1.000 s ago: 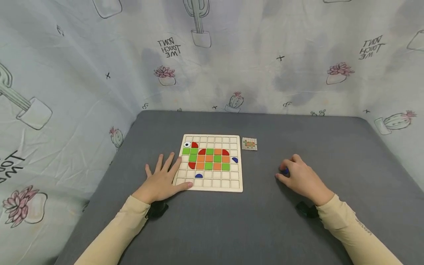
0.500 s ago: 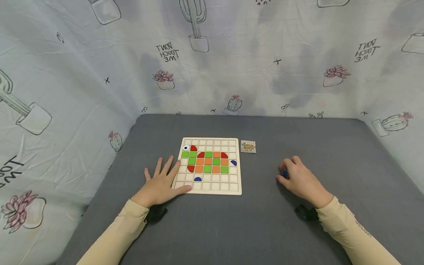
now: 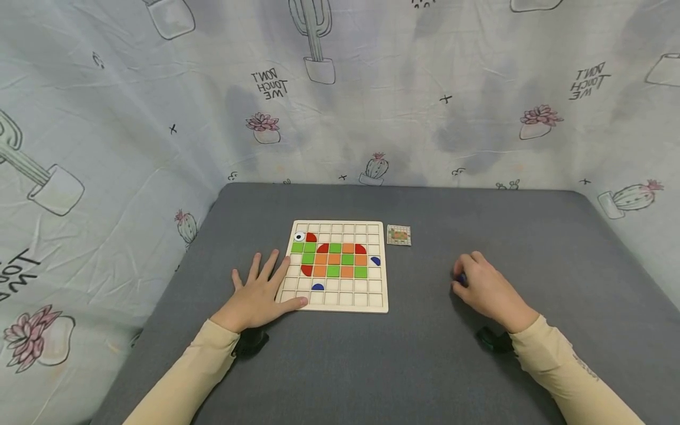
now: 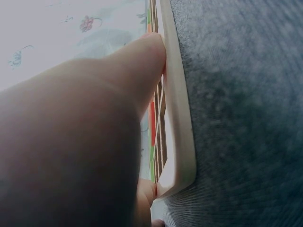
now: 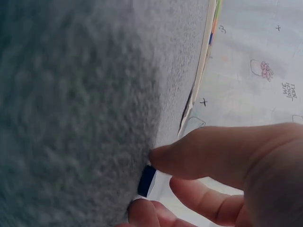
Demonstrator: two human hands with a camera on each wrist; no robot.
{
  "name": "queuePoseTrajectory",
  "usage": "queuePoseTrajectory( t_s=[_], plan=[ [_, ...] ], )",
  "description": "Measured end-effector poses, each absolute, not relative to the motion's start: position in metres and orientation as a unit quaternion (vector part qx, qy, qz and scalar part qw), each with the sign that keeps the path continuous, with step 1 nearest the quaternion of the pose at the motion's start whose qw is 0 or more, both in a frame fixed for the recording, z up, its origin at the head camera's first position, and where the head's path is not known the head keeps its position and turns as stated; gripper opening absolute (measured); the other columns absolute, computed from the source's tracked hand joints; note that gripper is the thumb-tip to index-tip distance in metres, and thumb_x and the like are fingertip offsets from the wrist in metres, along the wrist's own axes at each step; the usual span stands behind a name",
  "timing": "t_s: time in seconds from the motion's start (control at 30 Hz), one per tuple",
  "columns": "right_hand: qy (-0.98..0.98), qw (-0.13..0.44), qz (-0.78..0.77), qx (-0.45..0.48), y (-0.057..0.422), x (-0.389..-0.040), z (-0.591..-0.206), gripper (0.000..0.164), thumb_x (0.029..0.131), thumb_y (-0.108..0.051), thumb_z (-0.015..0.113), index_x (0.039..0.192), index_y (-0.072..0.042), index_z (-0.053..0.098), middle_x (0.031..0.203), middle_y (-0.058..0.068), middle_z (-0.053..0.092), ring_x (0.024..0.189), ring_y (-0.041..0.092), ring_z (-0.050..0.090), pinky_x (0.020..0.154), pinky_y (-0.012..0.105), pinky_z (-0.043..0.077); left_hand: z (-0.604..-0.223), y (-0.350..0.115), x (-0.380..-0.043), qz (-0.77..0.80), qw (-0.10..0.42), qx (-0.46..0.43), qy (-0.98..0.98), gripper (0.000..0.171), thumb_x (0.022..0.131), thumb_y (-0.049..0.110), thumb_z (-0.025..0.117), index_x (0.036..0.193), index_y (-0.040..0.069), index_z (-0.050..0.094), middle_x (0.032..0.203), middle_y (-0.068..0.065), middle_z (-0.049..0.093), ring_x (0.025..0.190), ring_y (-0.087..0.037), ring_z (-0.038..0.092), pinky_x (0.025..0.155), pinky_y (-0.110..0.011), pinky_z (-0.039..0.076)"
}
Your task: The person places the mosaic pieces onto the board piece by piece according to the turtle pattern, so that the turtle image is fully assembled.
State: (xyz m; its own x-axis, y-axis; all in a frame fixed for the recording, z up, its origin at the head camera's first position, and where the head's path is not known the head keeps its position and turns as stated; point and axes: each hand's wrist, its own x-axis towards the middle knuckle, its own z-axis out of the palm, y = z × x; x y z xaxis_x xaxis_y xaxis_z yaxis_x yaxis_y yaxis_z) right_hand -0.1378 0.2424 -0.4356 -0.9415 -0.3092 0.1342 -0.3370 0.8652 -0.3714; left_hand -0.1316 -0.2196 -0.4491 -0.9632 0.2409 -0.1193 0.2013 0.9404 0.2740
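My left hand (image 3: 257, 295) lies with fingers spread at the left side of a wooden grid board (image 3: 353, 300). Its thumb rests over the board's front edge, seen close up along the rim (image 4: 178, 118) in the left wrist view. Green, orange and red tiles fill part of the grid, with a white eye disc (image 3: 300, 236) at upper left. Two blue half-round tiles, one low (image 3: 317, 287) and one at the right (image 3: 375, 261), also lie on it. Right of the board, my right hand (image 3: 491, 292) pinches a small blue tile (image 5: 147, 180) between thumb and fingers, close over the table.
A small square pattern card (image 3: 399, 235) lies just beyond the board's upper right corner. Grey cloth covers the table (image 3: 340, 366). Behind it and to the left hangs a pale curtain (image 3: 393, 118) printed with cacti.
My right hand has shifted slightly to the right with the blue tile. The left hand stays at the board. The head view tilted up a little, then held steady.
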Motion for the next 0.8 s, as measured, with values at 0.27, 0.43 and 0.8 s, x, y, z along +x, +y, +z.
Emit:
queuePoseTrajectory(
  t_s=[0.27, 0.43, 0.8],
  plan=[
    [-0.965, 0.037, 0.192, 0.178, 0.2467, -0.1402, -0.4351, 0.018, 0.092, 0.001, 0.067, 0.110, 0.002, 0.068, 0.107, 0.021, 0.063, 0.093, 0.033, 0.066, 0.073, 0.046, 0.054, -0.4473, -0.2187, -0.1320, 0.129, 0.077, 0.112, 0.982, 0.109, 0.089, 0.079, 0.058, 0.169, 0.015, 0.019, 0.175, -0.020, 0.009, 0.158, -0.055, -0.001, 0.106, -0.090, -0.001],
    [-0.963, 0.048, 0.183, 0.191, 0.2469, -0.1408, -0.4352, 0.017, 0.089, 0.006, 0.068, 0.104, -0.001, 0.072, 0.102, 0.017, 0.065, 0.085, 0.027, 0.064, 0.070, 0.043, 0.053, -0.4481, -0.2196, -0.1320, 0.131, 0.079, 0.110, 0.982, 0.109, 0.090, 0.079, 0.058, 0.169, 0.015, 0.019, 0.175, -0.020, 0.008, 0.158, -0.055, -0.001, 0.106, -0.090, -0.002],
    [-0.964, 0.039, 0.177, 0.195, 0.2447, -0.1426, -0.4356, 0.020, 0.084, 0.008, 0.070, 0.099, -0.004, 0.074, 0.096, 0.010, 0.065, 0.082, 0.025, 0.063, 0.070, 0.044, 0.053, -0.4494, -0.2198, -0.1336, 0.126, 0.080, 0.111, 0.983, 0.110, 0.089, 0.080, 0.057, 0.169, 0.014, 0.019, 0.175, -0.020, 0.008, 0.158, -0.055, -0.002, 0.106, -0.090, -0.002]
  ],
)
